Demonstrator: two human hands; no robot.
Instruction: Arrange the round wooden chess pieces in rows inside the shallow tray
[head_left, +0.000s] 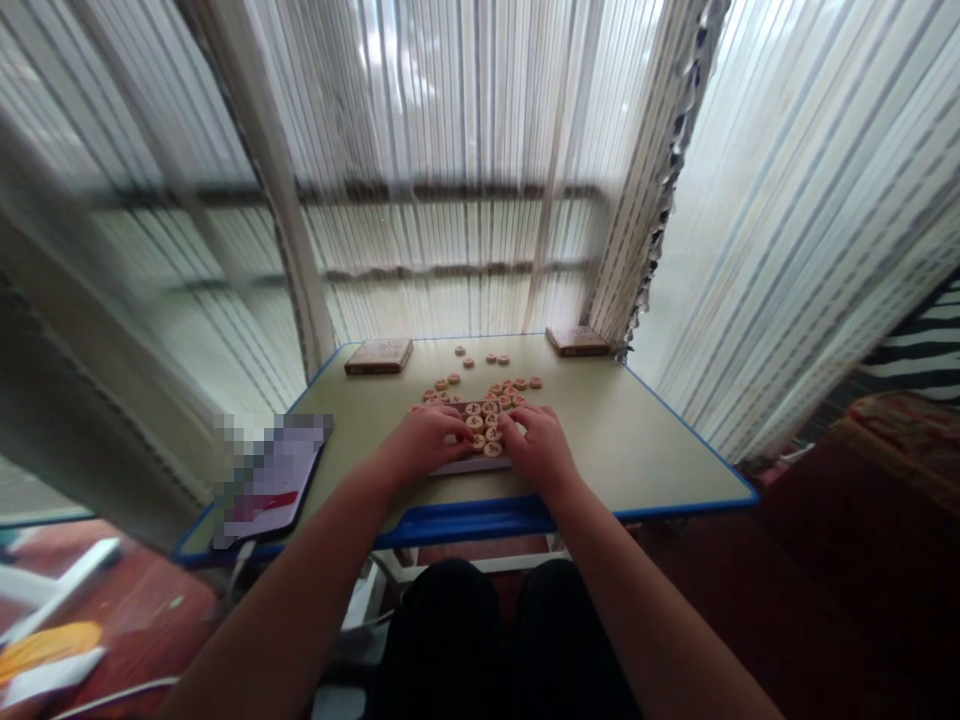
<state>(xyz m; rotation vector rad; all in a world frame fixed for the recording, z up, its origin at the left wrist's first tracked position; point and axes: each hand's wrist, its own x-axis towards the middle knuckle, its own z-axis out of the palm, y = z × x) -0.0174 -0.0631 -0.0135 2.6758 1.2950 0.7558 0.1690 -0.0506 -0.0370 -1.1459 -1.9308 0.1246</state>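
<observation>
A shallow box (474,464) lies near the front edge of the table, with round wooden xiangqi pieces (492,450) set in rows in its right part. My left hand (427,440) reaches over the box's left part, its thumb and fingertips closed at the side of a xiangqi piece (478,443). From the right, my right hand (541,445) curls around the box's end. Its fingertips meet the outer pieces, and what they grip is hidden. Just beyond the box, more loose pieces (506,390) lie in a cluster, some partly behind my hands.
Several pieces (491,358) are scattered toward the back of the table (630,450). One flat brown box (379,355) sits at the back left, another (577,341) at the back right. A tablet-like device (281,480) lies at the left edge. Curtains (450,250) hang behind.
</observation>
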